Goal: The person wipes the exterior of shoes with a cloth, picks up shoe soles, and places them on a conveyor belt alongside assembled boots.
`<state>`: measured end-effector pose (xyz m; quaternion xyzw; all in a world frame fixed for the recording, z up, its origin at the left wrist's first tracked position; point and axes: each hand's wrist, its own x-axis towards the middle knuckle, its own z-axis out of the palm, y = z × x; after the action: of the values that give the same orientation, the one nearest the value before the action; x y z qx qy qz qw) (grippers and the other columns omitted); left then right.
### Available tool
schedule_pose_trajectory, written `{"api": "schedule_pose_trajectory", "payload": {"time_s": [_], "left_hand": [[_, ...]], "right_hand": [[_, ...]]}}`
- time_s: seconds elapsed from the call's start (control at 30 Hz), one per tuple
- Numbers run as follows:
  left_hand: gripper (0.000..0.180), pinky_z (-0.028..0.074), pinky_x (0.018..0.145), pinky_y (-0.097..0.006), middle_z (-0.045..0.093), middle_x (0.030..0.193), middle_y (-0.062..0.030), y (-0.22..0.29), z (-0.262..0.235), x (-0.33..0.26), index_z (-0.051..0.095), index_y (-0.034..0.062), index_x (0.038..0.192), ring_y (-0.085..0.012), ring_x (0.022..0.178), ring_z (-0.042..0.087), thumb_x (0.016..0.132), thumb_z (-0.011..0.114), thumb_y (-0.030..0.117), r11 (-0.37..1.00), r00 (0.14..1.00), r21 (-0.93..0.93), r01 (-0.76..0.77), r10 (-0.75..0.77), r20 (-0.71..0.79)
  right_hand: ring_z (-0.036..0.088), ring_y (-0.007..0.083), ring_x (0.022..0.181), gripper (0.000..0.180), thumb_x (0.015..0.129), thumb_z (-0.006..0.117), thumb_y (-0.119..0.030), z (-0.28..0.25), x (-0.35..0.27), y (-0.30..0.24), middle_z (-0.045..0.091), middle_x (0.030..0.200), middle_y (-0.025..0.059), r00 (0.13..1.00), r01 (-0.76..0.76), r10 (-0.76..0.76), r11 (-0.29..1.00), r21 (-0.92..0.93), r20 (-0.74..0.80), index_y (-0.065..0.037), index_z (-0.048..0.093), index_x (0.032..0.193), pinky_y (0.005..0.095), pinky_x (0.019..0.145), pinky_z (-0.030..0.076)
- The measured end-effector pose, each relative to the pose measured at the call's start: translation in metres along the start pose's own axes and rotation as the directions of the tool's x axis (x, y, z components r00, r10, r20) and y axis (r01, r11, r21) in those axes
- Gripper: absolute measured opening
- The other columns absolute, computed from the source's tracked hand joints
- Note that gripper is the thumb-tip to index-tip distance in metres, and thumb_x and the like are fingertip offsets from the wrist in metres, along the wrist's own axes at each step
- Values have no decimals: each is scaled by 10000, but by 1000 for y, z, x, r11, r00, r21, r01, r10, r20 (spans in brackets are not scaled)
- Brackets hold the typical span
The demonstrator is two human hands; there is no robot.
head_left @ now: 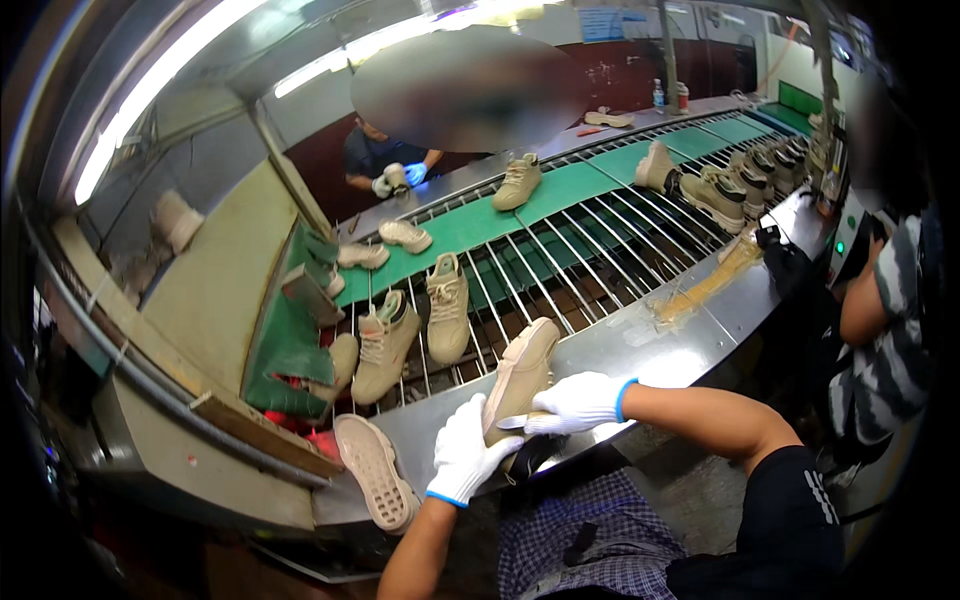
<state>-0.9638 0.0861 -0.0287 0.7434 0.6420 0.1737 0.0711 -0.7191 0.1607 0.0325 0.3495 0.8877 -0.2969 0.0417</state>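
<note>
A beige shoe (522, 368) with a thick pale sole lies on its side at the front metal edge, toe pointing away from me. My left hand (467, 452), in a white knit glove, is closed on the near end of that shoe, thumb against its side. My right hand (583, 402), gloved the same way, is closed around a short tan-handled tool (541, 423). Its pale tip touches the side of the shoe close to my left fingers; the tool's exact kind does not show. Left of my hands, a loose pale outsole (374, 470) rests with its tread up.
A roller conveyor (590, 255) with green belt strips (620, 165) curves past the metal ledge (665, 355). Beige lace-up shoes (446, 308) stand on it, several more at right (745, 185). Across it, a person with gloved hands (398, 181) handles a shoe. Another person (885, 310) is at right.
</note>
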Motion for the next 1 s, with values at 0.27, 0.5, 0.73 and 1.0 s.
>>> {"api": "schedule_pose_trajectory", "payload": {"time_s": [0.27,0.5,0.73,1.0], "left_hand": [[992,488,1105,-491,526,1478,-246,39,2,52,467,-8,1491,-441,1316,563,771,876,539,987,986,67,-144,149,-72],[826,566,987,-487,731,1198,-289,81,31,175,629,-17,1273,-427,1115,722,790,787,635,991,958,131,7,-44,283],[715,591,893,-491,742,1172,-228,88,-28,118,628,22,1326,-415,1035,741,858,807,532,989,981,-1,-148,147,-128],[927,601,913,-435,667,1281,-234,26,-88,3,450,2,1488,-404,1085,721,732,963,159,903,840,-79,-422,357,-408]], "right_hand": [[735,399,844,480,944,696,-447,121,-52,136,735,958,206,396,-375,597,799,471,-697,-94,626,1261,505,773,593],[727,409,847,347,942,697,-410,114,-52,124,744,977,166,458,-204,469,882,425,-755,-135,670,1153,492,751,591],[733,388,834,368,928,722,-398,117,-47,123,747,978,165,408,-220,401,915,338,-820,-127,674,1172,481,744,596],[671,262,679,382,952,674,-241,134,-26,175,693,842,115,497,-59,549,794,605,-672,-73,611,1289,418,632,550]]}}
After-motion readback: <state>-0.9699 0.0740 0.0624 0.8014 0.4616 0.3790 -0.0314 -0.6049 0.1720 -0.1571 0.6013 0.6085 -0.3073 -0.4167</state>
